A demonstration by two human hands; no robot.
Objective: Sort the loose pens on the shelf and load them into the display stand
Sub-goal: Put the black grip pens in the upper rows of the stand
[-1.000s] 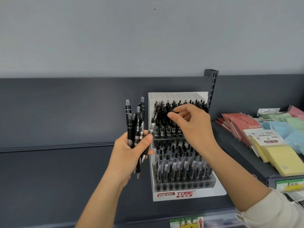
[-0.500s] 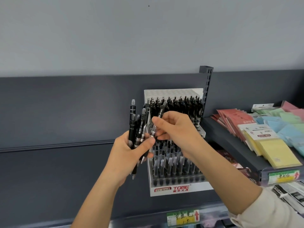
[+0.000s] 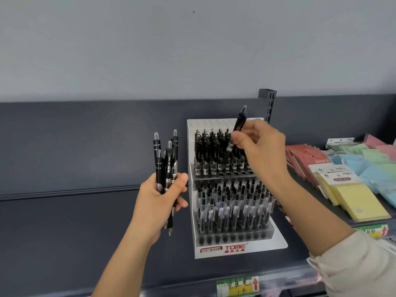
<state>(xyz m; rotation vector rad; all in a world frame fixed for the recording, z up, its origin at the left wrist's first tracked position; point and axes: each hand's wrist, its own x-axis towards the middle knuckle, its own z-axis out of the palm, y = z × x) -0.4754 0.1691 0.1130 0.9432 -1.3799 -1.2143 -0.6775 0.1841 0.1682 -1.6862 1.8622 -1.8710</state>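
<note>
Here, the right hand (image 3: 260,151) pinches one black pen (image 3: 235,133) above the display stand's (image 3: 231,247) upper tier, fingers pressed together; the left hand (image 3: 158,202) grips a pen bundle (image 3: 166,163) just beside it

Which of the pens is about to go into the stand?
The single black pen pinched in the right hand, tilted above the display stand's upper tier. The others sit bunched in the left hand or already slotted.
</note>
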